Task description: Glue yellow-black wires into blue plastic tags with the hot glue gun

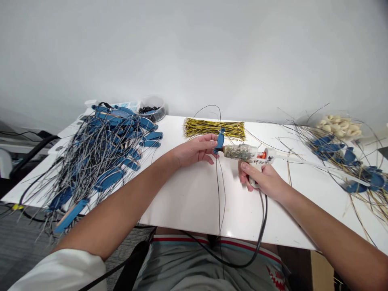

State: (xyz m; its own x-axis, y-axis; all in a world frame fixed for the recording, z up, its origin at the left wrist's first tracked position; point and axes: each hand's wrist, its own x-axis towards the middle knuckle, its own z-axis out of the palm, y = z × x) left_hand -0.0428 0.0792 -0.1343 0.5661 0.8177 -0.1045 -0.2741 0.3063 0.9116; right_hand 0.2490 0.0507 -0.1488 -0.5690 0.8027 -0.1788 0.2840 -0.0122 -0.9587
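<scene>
Between the thumb and fingers of my left hand (198, 149) is a small blue curved part (220, 140), held upright above the white table (194, 202). Thin dark wires run up and down from it. My right hand (260, 178) is wrapped round the handle of a white glue gun (242, 152), its nozzle pointing left at the lower end of the blue part. A translucent glue stick (297, 157) extends from the gun's back. Behind the hands lies a bundle of yellow and black wires (212, 128).
Many blue parts with grey wires (106, 153) are heaped at the left. A round clear container (156, 111) holds small black pieces. At the right lie blue parts with wires (348, 157) and cream-coloured pieces (339, 126). The gun's black cable (263, 230) hangs over the front edge.
</scene>
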